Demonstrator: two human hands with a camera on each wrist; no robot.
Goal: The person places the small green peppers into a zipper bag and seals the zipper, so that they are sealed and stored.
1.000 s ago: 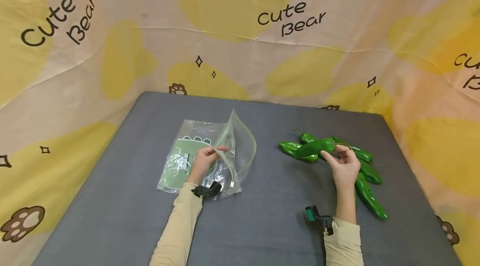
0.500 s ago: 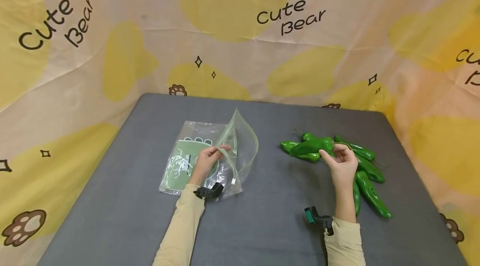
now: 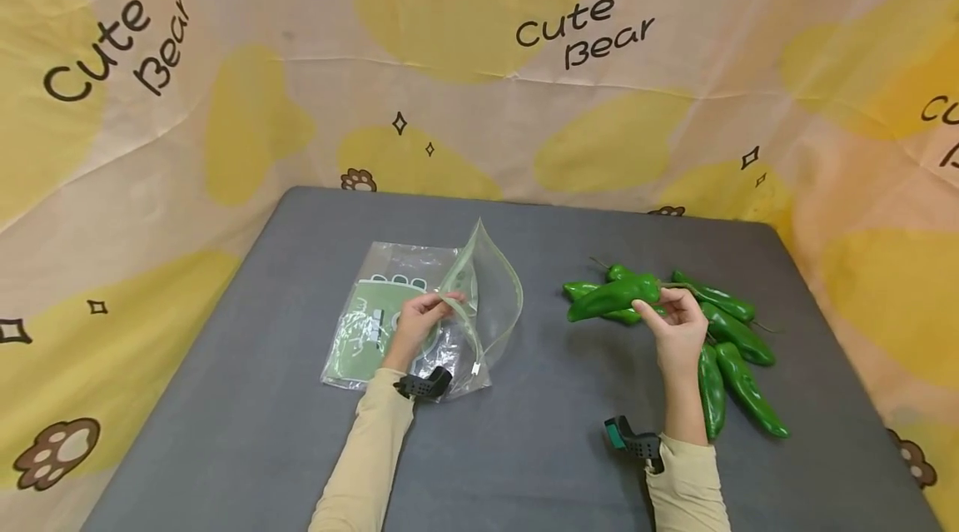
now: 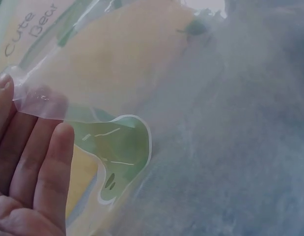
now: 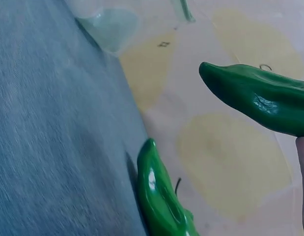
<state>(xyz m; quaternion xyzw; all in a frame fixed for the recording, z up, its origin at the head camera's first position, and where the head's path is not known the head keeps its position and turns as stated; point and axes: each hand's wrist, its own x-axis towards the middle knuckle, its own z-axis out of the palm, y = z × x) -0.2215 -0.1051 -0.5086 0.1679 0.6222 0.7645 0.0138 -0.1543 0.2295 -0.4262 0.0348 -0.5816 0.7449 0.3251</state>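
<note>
A clear zip bag (image 3: 498,299) with a green print lies on the table, its mouth spread wide toward the right. My left hand (image 3: 421,322) pinches the near edge of that mouth; in the left wrist view the fingers (image 4: 56,162) stand against the clear film. My right hand (image 3: 680,332) pinches a green pepper (image 3: 614,296) near its stem end, holding it above the table with the tip pointing left. In the right wrist view this held pepper (image 5: 260,96) shows, with only a fingertip visible at the right edge.
Several more green peppers (image 3: 742,336) lie in a loose group on the right of the grey table (image 3: 300,465), under and behind my right hand. A patterned cloth (image 3: 449,32) hangs behind the table and along its sides.
My right hand has moved a little left with the pepper, uncovering more of the peppers beneath. The left hand keeps its grip on the bag; the bag's mouth stays spread.
</note>
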